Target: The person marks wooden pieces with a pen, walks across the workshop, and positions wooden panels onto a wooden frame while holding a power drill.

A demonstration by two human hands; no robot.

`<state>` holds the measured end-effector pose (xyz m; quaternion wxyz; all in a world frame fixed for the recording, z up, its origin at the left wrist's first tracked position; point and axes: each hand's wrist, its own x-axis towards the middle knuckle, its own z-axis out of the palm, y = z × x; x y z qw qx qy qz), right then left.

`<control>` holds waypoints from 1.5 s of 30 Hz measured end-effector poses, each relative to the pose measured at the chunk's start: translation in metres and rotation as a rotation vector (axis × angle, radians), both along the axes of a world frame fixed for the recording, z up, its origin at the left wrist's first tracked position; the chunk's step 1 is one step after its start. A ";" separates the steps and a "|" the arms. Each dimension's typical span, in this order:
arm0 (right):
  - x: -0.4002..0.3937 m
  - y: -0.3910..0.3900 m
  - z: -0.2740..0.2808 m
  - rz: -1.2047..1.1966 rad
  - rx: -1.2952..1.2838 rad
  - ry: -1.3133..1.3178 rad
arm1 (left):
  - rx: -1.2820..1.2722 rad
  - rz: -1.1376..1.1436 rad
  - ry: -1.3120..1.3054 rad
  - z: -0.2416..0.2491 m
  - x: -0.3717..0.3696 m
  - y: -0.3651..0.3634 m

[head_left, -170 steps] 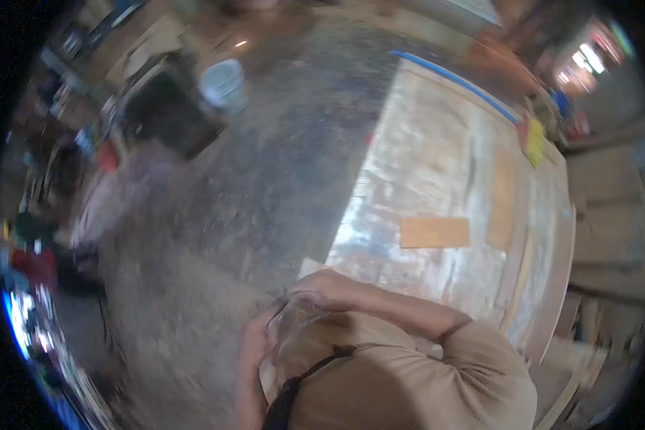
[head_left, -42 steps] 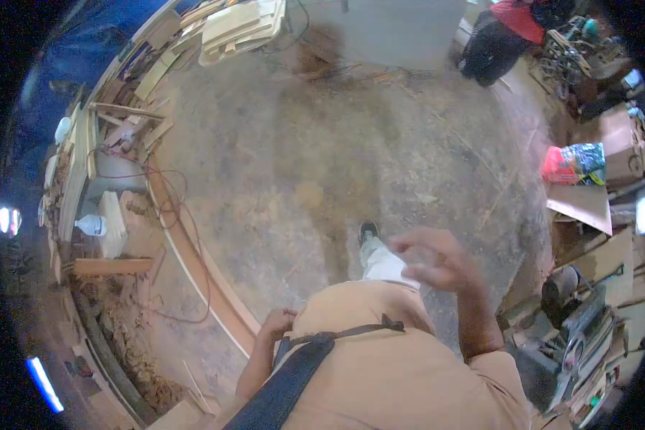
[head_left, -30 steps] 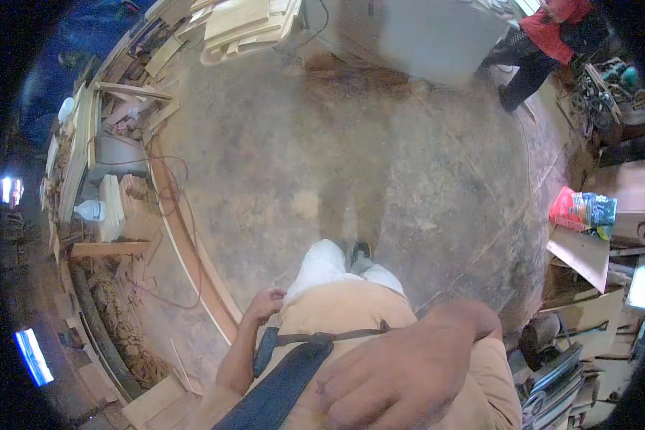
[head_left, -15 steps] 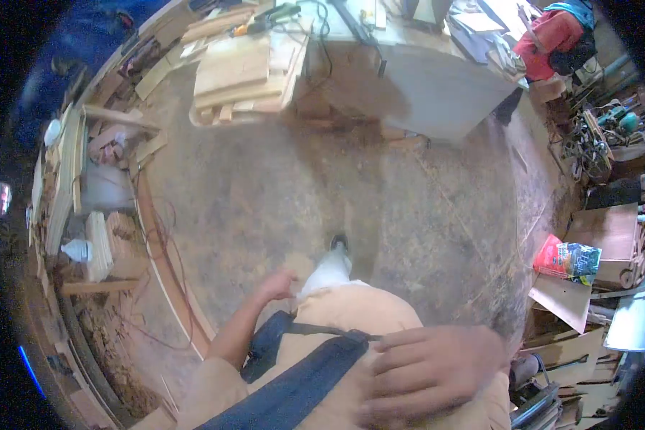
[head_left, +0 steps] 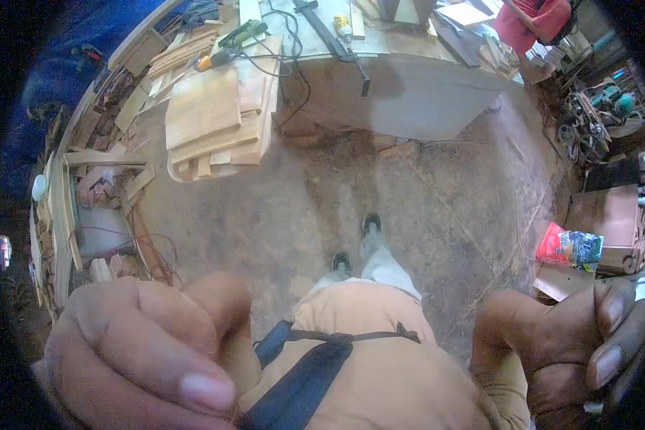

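Close up, both bare hands are held aloft, well apart: the left hand (head_left: 143,351) at lower left, the right hand (head_left: 562,337) at lower right. The fingers of each are curled narrow; no object is seen in them, and whether something small is pinched out of sight cannot be told. Between the hands, a dark strap (head_left: 297,383) is worn slantwise over a tan shirt (head_left: 401,365), nearer the left hand. It is judged light, limp and not slippery, best gripped along its broad middle. Beyond the right hand, a red-and-blue packet (head_left: 573,247) is laid at the right edge of the floor (head_left: 444,215); it is judged soft, slick and best taken by its upper edge. Ahead, boards (head_left: 204,111) are stacked by the near left corner of the worktop (head_left: 309,41). Past its right end, a person in red (head_left: 541,25) is partly shown.
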<state>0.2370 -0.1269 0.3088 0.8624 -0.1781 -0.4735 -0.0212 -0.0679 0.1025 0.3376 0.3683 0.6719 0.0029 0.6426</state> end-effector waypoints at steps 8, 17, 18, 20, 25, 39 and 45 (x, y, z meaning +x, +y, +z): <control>0.028 0.178 -0.007 -0.061 -0.442 -0.561 | -0.002 0.179 0.025 -0.015 0.083 0.061; 0.101 0.348 -0.042 0.378 -1.353 -0.230 | -0.539 0.458 0.552 -0.069 0.152 0.187; 0.108 0.364 -0.051 0.380 -1.241 -0.232 | -0.539 0.446 0.562 -0.068 0.157 0.205; 0.123 0.396 -0.055 0.384 -1.058 -0.308 | -0.471 0.391 0.496 -0.062 0.166 0.241; 0.157 0.454 0.018 0.358 -0.364 -0.725 | -0.164 0.586 0.629 0.023 0.152 0.300; 0.141 0.490 0.133 0.040 0.000 -1.478 | 0.356 0.504 0.663 0.066 0.134 0.413; 0.156 0.495 0.150 -0.047 -0.094 -1.543 | 0.505 0.480 0.654 0.086 0.150 0.446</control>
